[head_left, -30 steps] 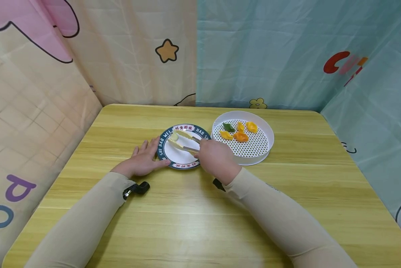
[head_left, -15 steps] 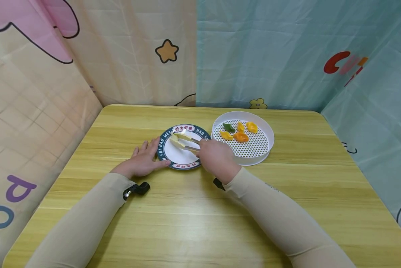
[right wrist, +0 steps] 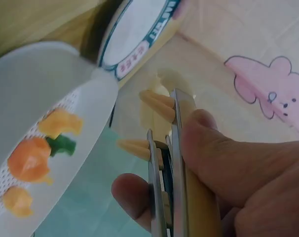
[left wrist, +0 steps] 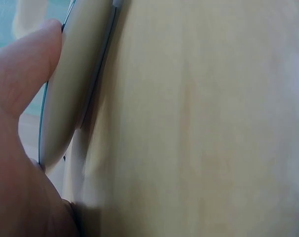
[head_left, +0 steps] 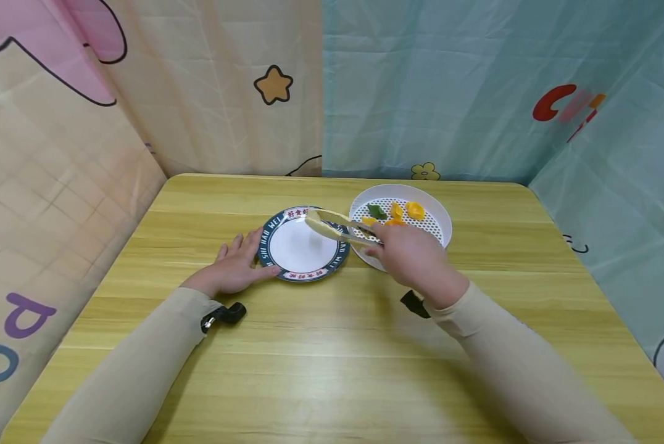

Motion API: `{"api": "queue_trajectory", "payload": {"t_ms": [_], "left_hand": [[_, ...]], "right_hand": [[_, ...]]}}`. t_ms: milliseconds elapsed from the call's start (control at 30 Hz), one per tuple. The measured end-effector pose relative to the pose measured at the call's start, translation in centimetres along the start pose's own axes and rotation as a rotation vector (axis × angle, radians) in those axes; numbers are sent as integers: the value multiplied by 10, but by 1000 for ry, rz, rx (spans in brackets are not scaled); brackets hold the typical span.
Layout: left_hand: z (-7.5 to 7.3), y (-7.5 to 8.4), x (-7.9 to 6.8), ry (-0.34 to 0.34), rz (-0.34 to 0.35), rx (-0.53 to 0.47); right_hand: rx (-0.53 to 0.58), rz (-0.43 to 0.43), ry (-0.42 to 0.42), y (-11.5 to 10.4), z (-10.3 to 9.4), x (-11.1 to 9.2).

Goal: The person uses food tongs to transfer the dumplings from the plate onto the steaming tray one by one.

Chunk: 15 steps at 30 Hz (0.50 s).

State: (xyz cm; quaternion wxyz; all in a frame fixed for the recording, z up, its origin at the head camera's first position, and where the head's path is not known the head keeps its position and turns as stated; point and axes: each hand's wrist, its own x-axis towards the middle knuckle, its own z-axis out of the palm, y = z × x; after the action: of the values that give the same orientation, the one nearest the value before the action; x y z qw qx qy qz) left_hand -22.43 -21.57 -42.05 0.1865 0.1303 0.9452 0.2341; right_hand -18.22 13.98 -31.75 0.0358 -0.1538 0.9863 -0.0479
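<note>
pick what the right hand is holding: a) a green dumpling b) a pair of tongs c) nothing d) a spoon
b: the right hand grips a pair of tongs with its fingers curled round the handles, tips raised between the plate and the white perforated tray.

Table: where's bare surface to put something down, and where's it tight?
Bare table: the near strip between the two sleeves, the far strip behind the plate and the white perforated tray, and the right side past the tray. Crowded in the middle: the left hand rests against the plate's rim, and the right hand holds tongs over the plate-tray gap.
</note>
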Motion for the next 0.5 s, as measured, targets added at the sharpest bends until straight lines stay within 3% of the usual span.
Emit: {"api": "queue_trajectory", "payload": {"t_ms": [300,500], "left_hand": [[-2,-1,-3,3,-3,-3],[-3,0,-5,1,-6,-12]], "right_hand": [[49,5,-54,96,-16,-23],[25,-74,-68,130,-13,-28]]}}
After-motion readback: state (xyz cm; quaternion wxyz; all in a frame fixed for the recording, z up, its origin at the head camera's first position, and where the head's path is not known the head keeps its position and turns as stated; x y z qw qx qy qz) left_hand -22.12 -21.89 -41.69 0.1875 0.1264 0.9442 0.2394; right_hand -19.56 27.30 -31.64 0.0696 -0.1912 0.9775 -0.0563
